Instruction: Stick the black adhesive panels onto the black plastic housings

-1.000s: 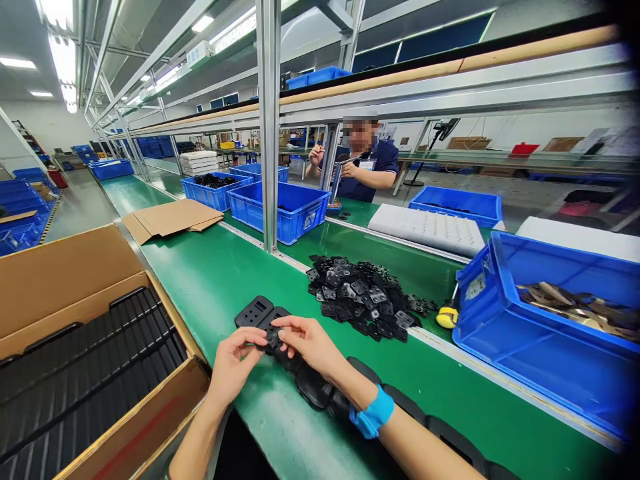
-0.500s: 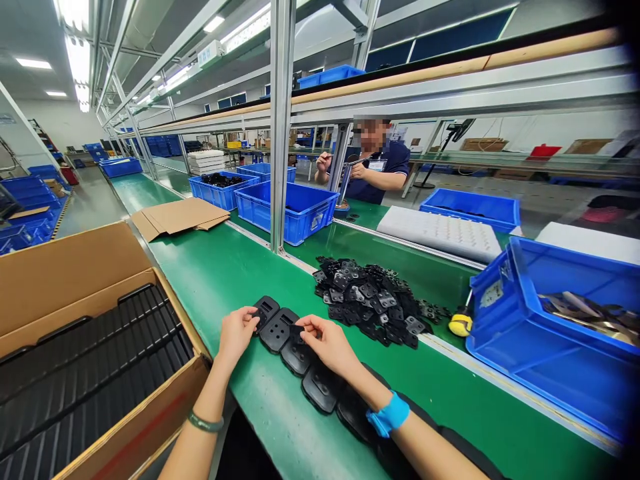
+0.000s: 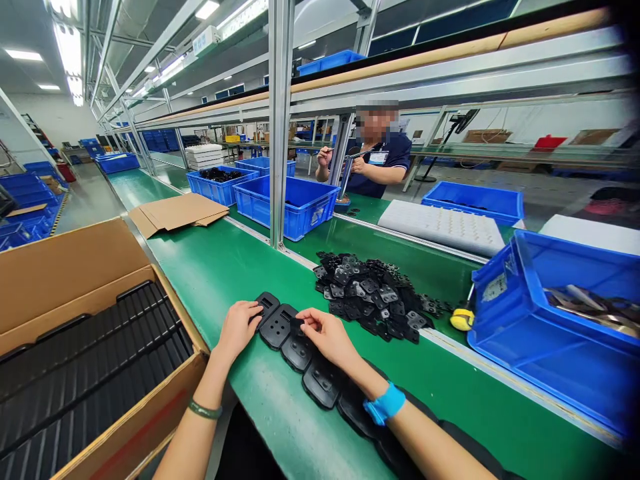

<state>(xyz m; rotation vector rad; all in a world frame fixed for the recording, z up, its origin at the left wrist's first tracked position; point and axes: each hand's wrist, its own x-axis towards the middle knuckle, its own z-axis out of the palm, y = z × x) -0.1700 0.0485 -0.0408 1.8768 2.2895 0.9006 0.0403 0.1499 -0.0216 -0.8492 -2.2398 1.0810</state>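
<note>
A row of black rounded pads runs from the far end of the bench strip toward me, partly under my right forearm. My left hand is closed at the left edge of the farthest pad, its fingers bent round a small black plate that they mostly hide. Between the thumb and fingers of my right hand is a small black plate, held over the upper part of the third pad. The second pad shows slots and several holes.
A heap of small black plates lies beyond the row. At left stands an open carton of black ribbed parts. Blue bins, a yellow-handled tool, cardboard sheets and a metal post surround the green bench. A co-worker sits opposite.
My left fingers have shifted slightly up and right against the farthest pad, and the plate in them shows less. My right hand has barely moved. The view has tipped slightly downward.
</note>
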